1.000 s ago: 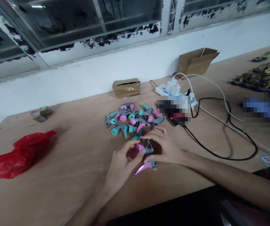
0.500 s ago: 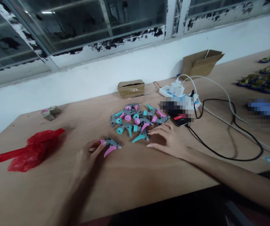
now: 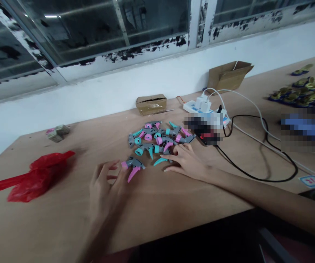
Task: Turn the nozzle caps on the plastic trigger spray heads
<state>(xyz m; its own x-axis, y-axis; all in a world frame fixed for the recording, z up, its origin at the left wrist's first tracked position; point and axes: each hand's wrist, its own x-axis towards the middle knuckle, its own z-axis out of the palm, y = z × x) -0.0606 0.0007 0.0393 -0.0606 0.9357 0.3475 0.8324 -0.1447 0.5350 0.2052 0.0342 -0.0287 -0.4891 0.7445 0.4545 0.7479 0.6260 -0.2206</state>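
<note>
A pink-and-grey trigger spray head [image 3: 133, 164] lies on the table at the near left of a cluster. My left hand [image 3: 106, 184] is beside its pink collar, fingers apart, the thumb close to or touching the collar. My right hand [image 3: 188, 162] reaches over the near right side of the cluster with its thumb and index finger spread. Under those fingers is a teal-and-grey trigger spray head [image 3: 160, 161], its body partly hidden. Several more spray heads with pink or teal collars and triggers, one being a teal one [image 3: 144, 149], lie close together behind.
A red plastic bag [image 3: 42, 170] lies at left. Against the wall stand a small carton [image 3: 152, 105] and a larger open box [image 3: 228, 76]. A power strip [image 3: 190, 106], a phone [image 3: 208, 138] and a black cable [image 3: 245, 177] lie right; gold-and-blue parts [image 3: 297, 95] sit far right.
My left hand has let go of the pink spray head, now slightly nearer the cluster, and its fingers have opened. My right hand has moved left over the teal spray head.
</note>
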